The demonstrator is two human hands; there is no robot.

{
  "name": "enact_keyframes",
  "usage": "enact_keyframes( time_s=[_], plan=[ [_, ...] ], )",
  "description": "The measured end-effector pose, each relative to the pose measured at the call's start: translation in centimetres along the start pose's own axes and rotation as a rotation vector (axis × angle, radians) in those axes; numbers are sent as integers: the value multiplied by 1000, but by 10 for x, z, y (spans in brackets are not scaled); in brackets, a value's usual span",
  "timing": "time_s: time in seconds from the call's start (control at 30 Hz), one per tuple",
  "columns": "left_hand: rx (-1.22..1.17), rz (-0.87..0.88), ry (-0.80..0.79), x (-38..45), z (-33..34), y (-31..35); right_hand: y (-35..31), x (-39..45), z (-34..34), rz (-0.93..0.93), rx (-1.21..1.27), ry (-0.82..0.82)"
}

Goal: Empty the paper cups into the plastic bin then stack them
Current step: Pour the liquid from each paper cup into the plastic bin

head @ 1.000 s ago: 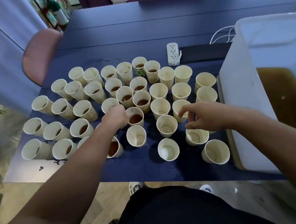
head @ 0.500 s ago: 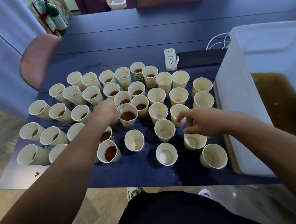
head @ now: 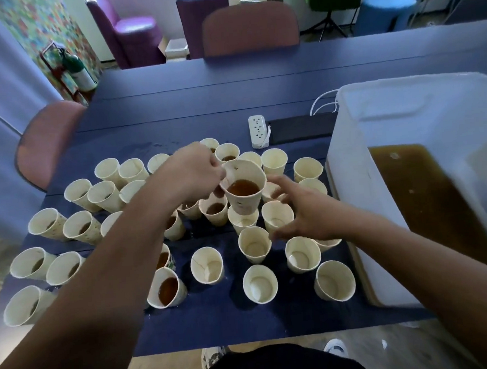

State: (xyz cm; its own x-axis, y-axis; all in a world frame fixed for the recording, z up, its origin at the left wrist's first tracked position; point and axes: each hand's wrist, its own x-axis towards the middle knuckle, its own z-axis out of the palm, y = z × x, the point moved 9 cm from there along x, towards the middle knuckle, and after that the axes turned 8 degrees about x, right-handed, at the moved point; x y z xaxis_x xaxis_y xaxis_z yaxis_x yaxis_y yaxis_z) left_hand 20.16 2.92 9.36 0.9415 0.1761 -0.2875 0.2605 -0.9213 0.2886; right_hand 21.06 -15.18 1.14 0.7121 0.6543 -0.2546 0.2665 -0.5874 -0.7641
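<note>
My left hand (head: 195, 173) pinches the rim of a paper cup (head: 244, 191) holding brown liquid, lifted above the other cups. My right hand (head: 304, 211), fingers spread and holding nothing, waits just right of it. I'd take the cup by its wall, keep it level, then carry it right to the plastic bin (head: 351, 176) before tipping.
</note>
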Motion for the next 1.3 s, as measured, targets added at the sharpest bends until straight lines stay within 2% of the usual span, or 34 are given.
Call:
enact_keyframes(
  time_s=[0.23,0.4,0.57,0.63,0.73,0.9,1.1,1.3],
  plan=[
    [-143,185,-70,-1,-16,86,-18,-16,-54,-133,420,312],
    [-206,326,-65,-2,-21,134,-8,-43,-89,-139,451,541],
    [-432,392,-69,3,-15,168,2,-87,-125,-167,547,627],
    [-467,396,-35,10,-8,178,10,-106,-140,-132,507,649],
    [-398,441,29,16,7,192,27,-130,-161,-32,335,679],
    [-262,527,-36,12,49,221,64,-158,-183,143,117,666],
    [-130,579,9,15,75,235,109,-174,-189,321,-26,625],
    [-161,601,-94,20,92,238,141,-179,-188,451,-88,604]
  ],
)
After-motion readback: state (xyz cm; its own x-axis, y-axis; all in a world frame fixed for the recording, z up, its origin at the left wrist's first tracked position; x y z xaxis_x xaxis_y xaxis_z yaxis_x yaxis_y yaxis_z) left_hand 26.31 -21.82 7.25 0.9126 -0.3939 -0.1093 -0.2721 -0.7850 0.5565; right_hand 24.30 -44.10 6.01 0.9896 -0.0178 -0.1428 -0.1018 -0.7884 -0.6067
